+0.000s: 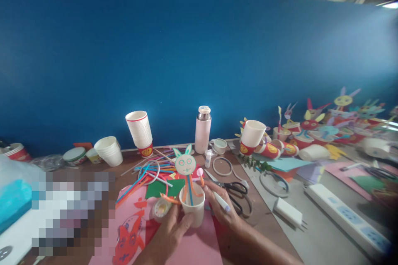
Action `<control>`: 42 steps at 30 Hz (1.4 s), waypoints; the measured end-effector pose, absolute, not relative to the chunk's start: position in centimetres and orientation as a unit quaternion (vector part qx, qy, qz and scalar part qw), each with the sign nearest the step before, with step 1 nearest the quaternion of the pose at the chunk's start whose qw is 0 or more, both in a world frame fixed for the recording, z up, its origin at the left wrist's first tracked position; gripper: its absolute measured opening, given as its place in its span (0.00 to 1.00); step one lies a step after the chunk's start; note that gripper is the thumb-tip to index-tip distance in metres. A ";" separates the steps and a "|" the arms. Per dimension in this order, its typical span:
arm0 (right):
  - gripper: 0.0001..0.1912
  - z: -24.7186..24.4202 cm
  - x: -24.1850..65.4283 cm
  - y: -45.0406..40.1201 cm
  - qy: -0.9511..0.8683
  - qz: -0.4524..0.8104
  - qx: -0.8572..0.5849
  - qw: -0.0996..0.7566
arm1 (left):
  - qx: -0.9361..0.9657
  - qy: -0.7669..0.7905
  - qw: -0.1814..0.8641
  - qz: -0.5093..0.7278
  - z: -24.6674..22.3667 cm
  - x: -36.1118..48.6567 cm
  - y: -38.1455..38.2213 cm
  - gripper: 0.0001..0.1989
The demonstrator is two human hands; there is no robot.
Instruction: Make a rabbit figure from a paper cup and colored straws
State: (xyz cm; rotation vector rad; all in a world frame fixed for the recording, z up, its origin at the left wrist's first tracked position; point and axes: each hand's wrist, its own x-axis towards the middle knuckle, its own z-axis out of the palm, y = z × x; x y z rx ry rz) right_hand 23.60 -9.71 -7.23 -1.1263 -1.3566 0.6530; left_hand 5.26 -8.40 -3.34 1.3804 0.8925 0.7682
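White cup (193, 215) in left hand (178, 224)

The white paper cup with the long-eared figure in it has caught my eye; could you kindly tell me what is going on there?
A person's left hand steadies the white paper cup, with the long-eared figure standing up from it. The right hand holds a pen, its fingertips close to an orange strip that carries a pink disc. Black-handled scissors and a pink bottle stand or lie beyond.
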 end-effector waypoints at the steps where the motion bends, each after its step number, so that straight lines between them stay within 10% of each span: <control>1: 0.18 -7.5 23.4 -9.6 -0.556 0.295 -0.492 0.601 | 0.598 0.385 0.618 0.335 -3.3 5.3 -8.4 0.27; 42: 0.16 -5.8 22.3 -8.4 -0.576 0.356 -0.473 0.563 | 0.526 0.436 0.592 0.427 -4.3 4.2 -6.3 0.18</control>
